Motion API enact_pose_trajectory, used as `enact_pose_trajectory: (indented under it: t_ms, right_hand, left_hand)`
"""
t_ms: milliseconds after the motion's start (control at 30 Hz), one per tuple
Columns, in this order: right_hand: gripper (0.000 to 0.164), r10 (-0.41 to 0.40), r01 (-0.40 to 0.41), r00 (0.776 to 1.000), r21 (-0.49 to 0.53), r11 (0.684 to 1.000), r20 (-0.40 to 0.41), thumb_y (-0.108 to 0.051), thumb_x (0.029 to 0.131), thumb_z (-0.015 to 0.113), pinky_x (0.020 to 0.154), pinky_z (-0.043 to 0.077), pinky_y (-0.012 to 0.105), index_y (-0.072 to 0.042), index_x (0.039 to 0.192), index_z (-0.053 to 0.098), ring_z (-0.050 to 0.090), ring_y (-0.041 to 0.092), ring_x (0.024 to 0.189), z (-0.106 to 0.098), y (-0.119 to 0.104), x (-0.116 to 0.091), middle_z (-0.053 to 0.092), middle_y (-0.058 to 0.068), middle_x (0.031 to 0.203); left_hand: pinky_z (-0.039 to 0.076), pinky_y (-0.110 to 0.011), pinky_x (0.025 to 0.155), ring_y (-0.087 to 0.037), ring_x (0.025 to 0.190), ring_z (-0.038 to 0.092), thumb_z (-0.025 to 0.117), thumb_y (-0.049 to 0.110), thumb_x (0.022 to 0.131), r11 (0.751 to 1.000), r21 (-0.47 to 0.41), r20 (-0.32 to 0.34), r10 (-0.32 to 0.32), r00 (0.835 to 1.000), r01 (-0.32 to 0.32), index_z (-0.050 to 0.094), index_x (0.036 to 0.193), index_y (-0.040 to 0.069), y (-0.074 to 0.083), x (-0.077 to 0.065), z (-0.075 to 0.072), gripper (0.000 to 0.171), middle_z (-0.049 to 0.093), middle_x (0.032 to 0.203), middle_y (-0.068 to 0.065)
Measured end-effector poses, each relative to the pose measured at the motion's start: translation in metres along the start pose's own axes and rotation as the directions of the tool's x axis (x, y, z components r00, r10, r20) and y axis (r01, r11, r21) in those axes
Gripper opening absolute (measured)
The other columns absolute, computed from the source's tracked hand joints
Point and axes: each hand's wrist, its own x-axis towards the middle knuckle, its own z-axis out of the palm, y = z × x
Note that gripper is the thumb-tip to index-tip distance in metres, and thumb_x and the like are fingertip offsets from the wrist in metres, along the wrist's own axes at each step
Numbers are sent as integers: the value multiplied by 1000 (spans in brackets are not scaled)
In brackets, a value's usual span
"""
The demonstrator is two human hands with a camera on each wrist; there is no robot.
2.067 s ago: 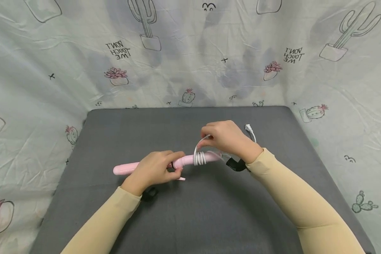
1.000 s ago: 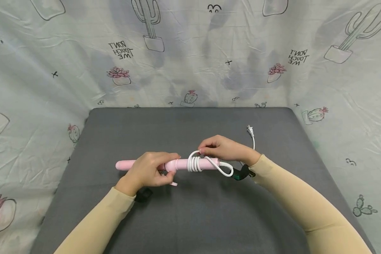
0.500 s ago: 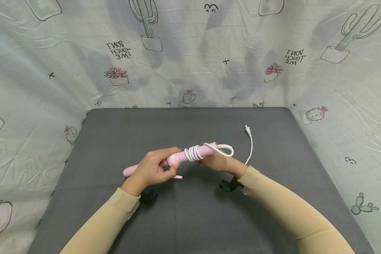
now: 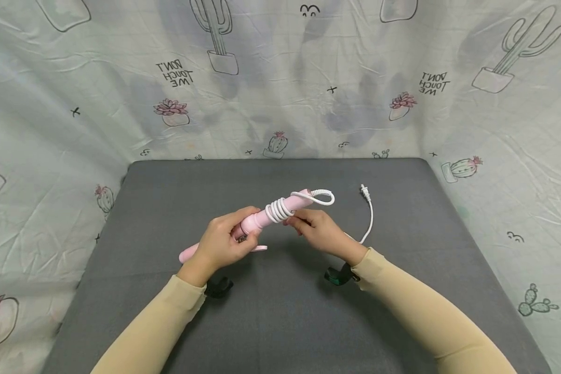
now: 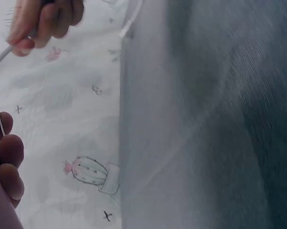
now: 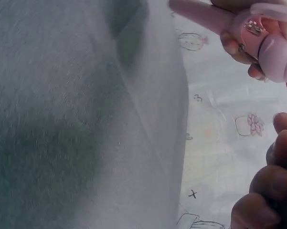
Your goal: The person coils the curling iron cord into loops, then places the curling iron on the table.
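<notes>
In the head view my left hand (image 4: 224, 239) grips a pink curling iron (image 4: 251, 223) around its middle, with the handle tilted up to the right. The clamp lever (image 4: 260, 248) sticks out beside my thumb. Several turns of white cord (image 4: 279, 210) wrap the handle, and a loop bends out from its end. My right hand (image 4: 322, 231) is just below the handle, pinching the cord; the left wrist view shows the cord (image 5: 1, 57) stretched from its fingertips. The right wrist view shows the iron's barrel (image 6: 200, 12) and left fingers around it.
The cord's free end runs past the right wrist to a white plug (image 4: 365, 193) lying on the grey table (image 4: 280, 322). Black wrist devices (image 4: 218, 287) sit under both wrists. A cactus-print curtain (image 4: 271, 93) surrounds the table's back and sides.
The right hand has gone from above the handle to beneath it, carrying the cord round. The iron's handle end has risen and tilted away; the left hand keeps its grip.
</notes>
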Motion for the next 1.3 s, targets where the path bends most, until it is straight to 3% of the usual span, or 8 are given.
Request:
enact_pose_trajectory:
  t_ms: [233, 467, 667, 800, 967, 1133, 1200, 1300]
  right_hand:
    - [28, 127, -130, 990, -58, 990, -59, -10, 96, 51, 51, 36, 29, -11, 70, 59, 42, 11, 52, -7, -1, -2, 52, -5, 63]
    - [17, 74, -74, 997, -98, 992, -3, -3, 94, 48, 59, 41, 27, -5, 88, 64, 49, 10, 63, -4, 5, 9, 57, -3, 71]
    - [28, 118, -116, 993, -89, 989, 21, -22, 102, 49, 53, 41, 28, -10, 86, 68, 47, 9, 53, 8, 3, 8, 54, -7, 61]
    - [23, 88, -80, 996, -209, 975, 27, -31, 101, 52, 55, 41, 29, -17, 91, 67, 46, 7, 55, 9, 3, 0, 48, -12, 62]
    - [20, 98, -84, 995, -348, 934, 23, -30, 101, 52, 57, 39, 29, -16, 94, 65, 43, 8, 58, 4, 10, -19, 43, -10, 65]
    - [18, 139, -145, 989, -345, 927, -42, -27, 101, 52, 57, 40, 30, -16, 94, 64, 45, 9, 59, -9, 7, -33, 50, -9, 68]
    - [15, 90, -101, 995, -401, 910, -47, -27, 100, 53, 54, 38, 28, -19, 92, 62, 42, 7, 56, -14, 2, -38, 48, -11, 66]
    - [12, -100, 64, 994, -527, 847, -40, -28, 97, 59, 47, 32, 25, -19, 89, 59, 37, 5, 52, -20, -9, -42, 42, -11, 63]
  left_hand:
    - [35, -20, 48, -4, 55, 41, 64, 20, 78, 999, -32, 54, 5, 999, -3, 68, 112, 22, 6, 0, 0, 34, 53, 74, 13]
    - [35, -20, 47, -3, 55, 40, 63, 22, 77, 998, 24, 75, 48, 996, -50, 68, 113, 21, 9, 0, -3, 36, 50, 70, 11]
    - [34, -23, 46, -6, 53, 39, 67, 22, 80, 999, 22, -18, -31, 999, 31, 67, 115, 18, 6, 5, -7, 35, 52, 70, 9]
    - [33, -27, 44, -9, 51, 39, 67, 25, 82, 990, 68, -76, -119, 990, 124, 66, 117, 19, 2, 11, -13, 35, 49, 66, 7]
    - [36, -32, 49, -14, 55, 43, 66, 27, 83, 961, 145, -195, -207, 959, 237, 65, 118, 17, -5, 18, -23, 36, 57, 74, 2]
    - [38, -38, 53, -22, 59, 48, 62, 35, 89, 906, 213, -210, -322, 923, 365, 59, 125, 15, -16, 20, -34, 41, 61, 80, -5]
    - [39, -41, 55, -25, 61, 52, 60, 39, 91, 869, 226, -201, -401, 894, 441, 51, 131, 12, -20, 19, -38, 49, 64, 88, -8]
    - [41, -44, 56, -30, 63, 55, 56, 47, 91, 804, 280, -156, -502, 851, 525, 40, 136, 9, -27, 17, -42, 61, 64, 100, -13]
